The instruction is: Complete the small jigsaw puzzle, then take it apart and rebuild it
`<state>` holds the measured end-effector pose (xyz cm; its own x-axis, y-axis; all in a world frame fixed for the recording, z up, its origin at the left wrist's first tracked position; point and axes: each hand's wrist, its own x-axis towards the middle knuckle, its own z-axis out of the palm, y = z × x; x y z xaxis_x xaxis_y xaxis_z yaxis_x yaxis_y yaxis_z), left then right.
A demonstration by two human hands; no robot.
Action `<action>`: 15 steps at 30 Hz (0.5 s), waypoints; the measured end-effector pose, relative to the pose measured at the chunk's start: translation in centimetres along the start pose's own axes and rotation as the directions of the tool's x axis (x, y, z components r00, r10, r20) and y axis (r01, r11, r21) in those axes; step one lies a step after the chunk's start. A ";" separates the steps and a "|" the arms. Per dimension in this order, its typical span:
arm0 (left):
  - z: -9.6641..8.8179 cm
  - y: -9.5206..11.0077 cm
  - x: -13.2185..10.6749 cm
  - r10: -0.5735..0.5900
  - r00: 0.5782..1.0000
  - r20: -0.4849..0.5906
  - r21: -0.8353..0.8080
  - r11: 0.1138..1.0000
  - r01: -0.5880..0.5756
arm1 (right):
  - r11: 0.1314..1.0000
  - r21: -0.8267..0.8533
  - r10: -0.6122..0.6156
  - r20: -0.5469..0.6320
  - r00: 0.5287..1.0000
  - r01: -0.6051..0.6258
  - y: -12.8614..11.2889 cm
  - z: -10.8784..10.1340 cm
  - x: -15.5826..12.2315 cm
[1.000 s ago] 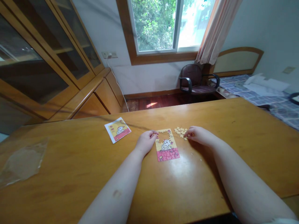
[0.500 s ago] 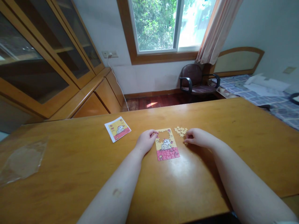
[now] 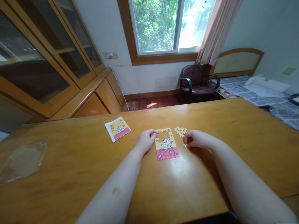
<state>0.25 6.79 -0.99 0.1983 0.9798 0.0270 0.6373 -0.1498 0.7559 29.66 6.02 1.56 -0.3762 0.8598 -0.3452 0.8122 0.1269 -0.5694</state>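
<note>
A partly assembled jigsaw puzzle (image 3: 167, 153) lies flat on the table, yellow above and pink below, with a white cartoon animal in its middle. Bare tabletop shows through a gap in its upper part. My left hand (image 3: 147, 140) is closed, its fingertips pressed on the puzzle's upper left edge. To the right, my right hand (image 3: 197, 139) is pinched at a small puzzle piece (image 3: 185, 145), which shows just beyond the fingertips. A small heap of loose pale puzzle pieces (image 3: 180, 131) lies between the puzzle and my right hand.
On the wooden table (image 3: 93, 186), a picture card (image 3: 118, 129) with the same design lies left of the puzzle. A clear plastic bag (image 3: 24, 160) rests at the far left. Beyond the table stand a chair (image 3: 192, 76), a glass-door cabinet (image 3: 77, 90) and a bed (image 3: 243, 82).
My right hand has drawn its fingers closer together and shifted slightly down; the small piece at its fingertips shows more clearly. My left hand stays on the puzzle's edge.
</note>
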 end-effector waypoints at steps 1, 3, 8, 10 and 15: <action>0.0 0.0 0.0 0.002 1.000 0.002 0.003 1.000 -0.002 | 1.000 -0.011 0.002 0.008 1.000 -0.002 -0.2 0.1 -0.1; -0.1 0.1 0.0 0.007 1.000 0.006 0.004 1.000 -0.007 | 0.999 -0.032 0.000 0.022 1.000 0.000 -0.6 0.1 -0.3; -0.1 0.4 0.0 -0.001 1.000 0.008 0.012 1.000 0.001 | 0.999 -0.040 0.007 0.037 0.999 -0.006 -1.2 0.3 -0.5; -0.1 0.4 0.0 -0.007 1.000 0.012 0.017 1.000 0.007 | 0.999 -0.042 0.010 0.051 0.999 -0.008 -1.4 0.4 -0.5; -0.1 0.4 0.0 -0.015 1.000 0.013 0.001 1.000 0.015 | 0.999 -0.040 -0.006 0.060 0.998 0.008 -2.1 0.7 -0.5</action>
<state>0.45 6.76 -0.61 0.1981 0.9802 0.0070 0.6413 -0.1350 0.7553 27.77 4.99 2.38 -0.4068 0.8280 -0.3858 0.8262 0.1533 -0.5422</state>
